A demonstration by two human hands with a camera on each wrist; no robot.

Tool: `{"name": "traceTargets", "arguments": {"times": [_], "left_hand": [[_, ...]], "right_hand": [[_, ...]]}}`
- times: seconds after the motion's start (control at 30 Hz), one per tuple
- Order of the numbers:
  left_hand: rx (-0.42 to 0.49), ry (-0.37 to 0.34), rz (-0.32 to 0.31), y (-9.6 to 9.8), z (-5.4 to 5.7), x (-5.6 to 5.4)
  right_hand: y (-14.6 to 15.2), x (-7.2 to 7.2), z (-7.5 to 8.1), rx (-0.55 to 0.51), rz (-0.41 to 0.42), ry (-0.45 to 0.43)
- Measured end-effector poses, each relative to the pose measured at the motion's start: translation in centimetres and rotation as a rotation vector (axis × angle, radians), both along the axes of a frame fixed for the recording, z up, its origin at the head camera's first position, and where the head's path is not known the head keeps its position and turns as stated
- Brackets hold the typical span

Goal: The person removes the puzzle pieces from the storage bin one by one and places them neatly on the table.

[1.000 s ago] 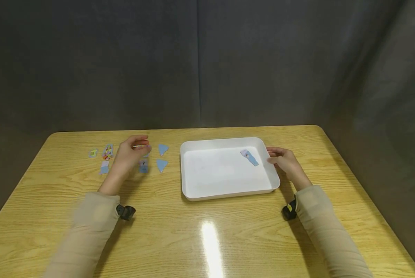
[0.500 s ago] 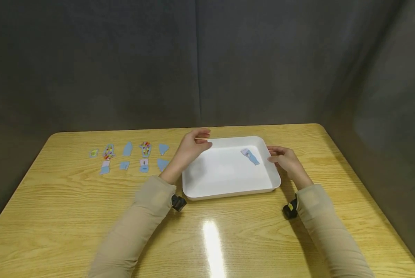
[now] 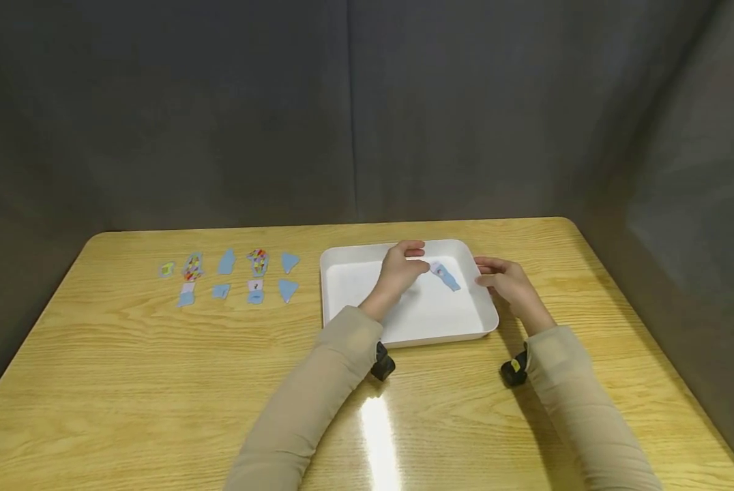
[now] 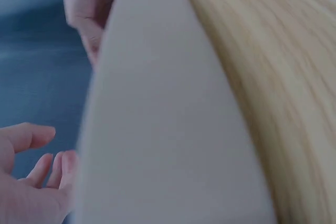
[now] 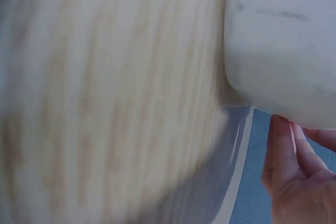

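Observation:
My left hand [image 3: 398, 273] hovers over the white tray [image 3: 367, 317], thumb and fingers apart with nothing between them. Its fingertips are right by the upper end of a light blue and lilac puzzle piece [image 3: 447, 277] lying on the tray floor. In the left wrist view the left hand [image 4: 34, 177] shows behind the tray wall [image 4: 168, 108]. My right hand [image 3: 511, 286] grips the right edge of the tray, its thumb at the rim. The right wrist view has the right hand [image 5: 299, 177] with fingertips against the tray's outer wall [image 5: 286, 61].
On the wooden table [image 3: 158, 382], left of the tray, several puzzle pieces lie in two rows, among them a colourful piece [image 3: 258, 262], a plain blue piece [image 3: 226, 262] and a small green-centred piece [image 3: 167, 269]. A dark curtain [image 3: 219, 116] stands behind the table.
My left hand has moved right, from above the pieces on the left to over the tray beside the piece in it. My right hand stays at the tray edge.

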State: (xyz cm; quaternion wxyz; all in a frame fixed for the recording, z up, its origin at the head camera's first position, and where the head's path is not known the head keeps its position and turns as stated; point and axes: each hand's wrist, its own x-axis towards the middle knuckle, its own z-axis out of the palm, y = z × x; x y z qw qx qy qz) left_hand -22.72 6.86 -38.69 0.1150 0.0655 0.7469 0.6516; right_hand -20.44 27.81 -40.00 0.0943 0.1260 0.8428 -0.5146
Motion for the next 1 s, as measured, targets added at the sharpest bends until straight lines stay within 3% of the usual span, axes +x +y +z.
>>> {"name": "traceTargets", "arguments": {"times": [0.3,0.43,0.67,1.0], "left_hand": [[0.029,-0.018,0.194,3.9,-1.2,-0.4],[-0.028,-0.001,0.241,4.8,-1.9,-0.6],[-0.145,0.098,0.229,4.9,-3.0,-0.8],[-0.469,0.131,0.123,4.4,-3.3,-0.6]], "right_hand": [[0.3,0.0,-0.1,0.004,-0.016,-0.009],[0.3,0.1,-0.2,-0.003,-0.006,-0.005],[0.2,0.1,-0.2,-0.01,0.005,0.002],[0.1,0.0,0.1,-0.011,0.009,0.0]]}}
